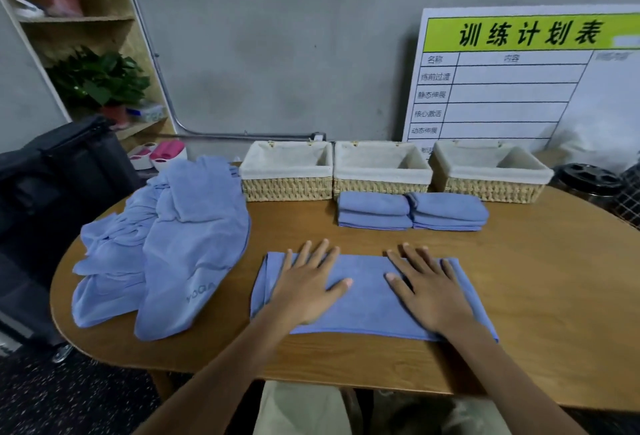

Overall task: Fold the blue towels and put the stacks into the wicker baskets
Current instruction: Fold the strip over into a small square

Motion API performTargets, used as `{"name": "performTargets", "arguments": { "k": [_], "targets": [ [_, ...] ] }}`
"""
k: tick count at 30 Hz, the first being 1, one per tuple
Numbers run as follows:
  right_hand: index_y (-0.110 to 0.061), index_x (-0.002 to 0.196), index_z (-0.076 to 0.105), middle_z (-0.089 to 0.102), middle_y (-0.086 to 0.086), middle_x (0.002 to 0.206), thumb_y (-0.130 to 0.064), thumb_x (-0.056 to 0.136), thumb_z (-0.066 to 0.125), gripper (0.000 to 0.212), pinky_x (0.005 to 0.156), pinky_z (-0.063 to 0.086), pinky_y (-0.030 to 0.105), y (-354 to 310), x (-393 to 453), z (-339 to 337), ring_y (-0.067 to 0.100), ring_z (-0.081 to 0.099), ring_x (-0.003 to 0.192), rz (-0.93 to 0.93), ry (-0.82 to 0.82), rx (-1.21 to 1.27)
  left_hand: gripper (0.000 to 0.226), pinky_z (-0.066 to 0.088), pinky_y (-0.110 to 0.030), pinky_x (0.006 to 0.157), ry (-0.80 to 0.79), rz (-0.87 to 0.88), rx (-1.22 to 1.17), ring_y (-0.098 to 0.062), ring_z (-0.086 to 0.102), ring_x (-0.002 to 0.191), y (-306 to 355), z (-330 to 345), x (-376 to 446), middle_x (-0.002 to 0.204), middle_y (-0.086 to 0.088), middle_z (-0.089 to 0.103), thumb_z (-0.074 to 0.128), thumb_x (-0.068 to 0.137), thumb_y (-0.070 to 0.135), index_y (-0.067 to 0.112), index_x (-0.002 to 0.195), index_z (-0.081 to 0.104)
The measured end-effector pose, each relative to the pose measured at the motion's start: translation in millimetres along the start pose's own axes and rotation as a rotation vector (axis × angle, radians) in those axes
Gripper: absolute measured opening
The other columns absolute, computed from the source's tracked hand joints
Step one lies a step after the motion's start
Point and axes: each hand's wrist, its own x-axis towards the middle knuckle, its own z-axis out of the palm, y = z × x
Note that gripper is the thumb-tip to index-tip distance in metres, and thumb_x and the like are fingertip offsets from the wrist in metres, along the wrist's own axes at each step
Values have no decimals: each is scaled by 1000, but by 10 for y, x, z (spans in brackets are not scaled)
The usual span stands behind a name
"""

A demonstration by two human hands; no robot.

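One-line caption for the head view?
Both hands press a half-folded blue towel flat; two folded stacks wait before empty wicker baskets.

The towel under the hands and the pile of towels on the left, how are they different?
The towel under the hands lies flat as a neat rectangle; the pile of towels is rumpled and heaped. The flat towel is a single partly folded piece pressed by the left hand and right hand; nothing touches the pile. The pile drapes to the table edge; the flat towel sits wholly on it. Both are the same blue.
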Motion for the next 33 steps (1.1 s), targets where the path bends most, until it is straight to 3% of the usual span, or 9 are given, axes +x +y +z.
{"name": "performTargets", "arguments": {
  "k": [3, 7, 12, 16, 20, 23, 26, 30, 33],
  "targets": [
    [-46, 155, -3, -10, -13, 166, -81, 62, -35, 105, 122, 0, 44, 128, -30, -28, 18, -10, 153, 12, 13, -31, 94, -3, -50, 124, 7, -87, 17, -21, -13, 154, -229, -31, -60, 167, 9, -15, -1, 80, 82, 32, 160, -5],
    [-46, 156, -2, -9, -14, 165, -82, 57, -38, 111, 121, 0, 47, 191, -61, -36, 20, -10, 153, 33, 10, -30, 85, -1, -49, 125, 17, -102, 49, -22, -10, 155, -272, -38, -94, 168, 4, -13, 10, 92, 76, 28, 161, -4],
    [-38, 158, 5, -6, -9, 167, -63, 98, 9, 64, 122, 7, 49, 393, -210, -96, 24, -5, 153, 172, 16, 23, 87, 0, -47, 125, 0, -113, 49, -22, -10, 155, -284, -64, -122, 168, 2, -14, 8, 91, 77, 26, 161, -5],
    [-20, 146, 38, 28, 6, 159, -57, 100, 27, 61, 117, 19, 52, 589, -461, -103, 29, 24, 148, 298, 246, 27, 103, 2, -49, 124, -58, -99, 56, -25, -10, 154, -249, -136, -151, 168, -2, -14, -3, 78, 81, 21, 161, -3],
    [-20, 107, 65, 57, 5, 119, -58, 94, 45, 45, 104, 35, 48, 718, -701, -86, 29, 55, 114, 263, 366, 31, 73, 7, -54, 123, -118, -17, 177, -28, -12, 154, -37, -309, -27, 166, -3, -19, 28, 105, 56, 16, 161, 3],
    [-22, 103, 65, 56, 0, 110, -47, 94, 55, 28, 97, 37, 44, 753, -768, -152, 27, 53, 109, 242, 349, 137, 69, 21, -45, 121, -75, 193, 147, -24, 9, 153, 479, -481, 274, 168, -1, 2, 44, 104, 42, 16, 160, 14],
    [-22, 104, 60, 57, -3, 103, -43, 98, 51, 23, 91, 37, 41, 854, -762, -257, 23, 52, 105, 256, 339, 272, 57, 36, -33, 112, -57, 365, -139, -19, 40, 139, 1255, -496, 726, 155, -1, 38, 50, 104, 39, 17, 155, 35],
    [-12, 95, 47, 45, -6, 62, -29, 100, 55, 20, 53, 29, 25, 1237, -799, -420, 9, 47, 55, 248, 352, 642, 48, 44, -32, 108, -173, 444, -429, -15, 55, 129, 2164, -388, 1325, 143, -2, 57, 56, 101, 38, 17, 144, 52],
    [-14, 98, 46, 42, -2, 57, -25, 100, 57, 16, 47, 27, 26, 1622, -850, -519, 8, 45, 48, 273, 381, 750, 41, 48, -31, 96, -261, 508, -461, -19, 62, 118, 2617, -326, 1665, 126, -2, 65, 57, 100, 39, 18, 135, 58]
  ]
}}
